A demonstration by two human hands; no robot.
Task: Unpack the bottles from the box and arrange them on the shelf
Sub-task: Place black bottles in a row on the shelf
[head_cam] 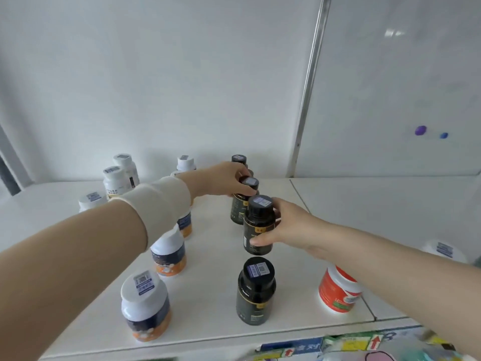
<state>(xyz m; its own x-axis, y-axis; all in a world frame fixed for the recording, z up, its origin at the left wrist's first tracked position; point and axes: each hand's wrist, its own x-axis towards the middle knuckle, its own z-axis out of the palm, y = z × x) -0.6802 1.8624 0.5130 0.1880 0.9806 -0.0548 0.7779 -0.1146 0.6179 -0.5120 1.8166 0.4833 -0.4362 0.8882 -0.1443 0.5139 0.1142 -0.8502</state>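
Crossing the view, the left forearm and its cream sleeve [161, 204] cover part of a row of white-capped bottles with navy and orange labels. The nearest orange-label bottle [145, 306] and the next orange-label bottle [169, 254] show well; a third shows only its lower label. The right forearm cuts off the top of a red tub [338, 290]. A printed carton [338, 343] with red arrows is blurred and cropped by the bottom edge. Label text is too small to read.

The left hand [223, 179] reaches far in, fingers curled over the cap of the second black bottle [240, 207], which stands just in front of the farthest black bottle [239, 160]. The right hand [289, 225] comes in from the right, thumb low and fingers wrapped behind the third black bottle [259, 225], which is upright. Whether its base touches the shelf [213, 269] I cannot tell. The nearest black bottle [256, 293] stands free below it, so the four form one line running away from the camera.

White bottles [115, 182] cluster at the back left near the wall. Bare shelf lies between the black line and the orange-label row, and more to the right of the seam, below the whiteboard [390, 100].
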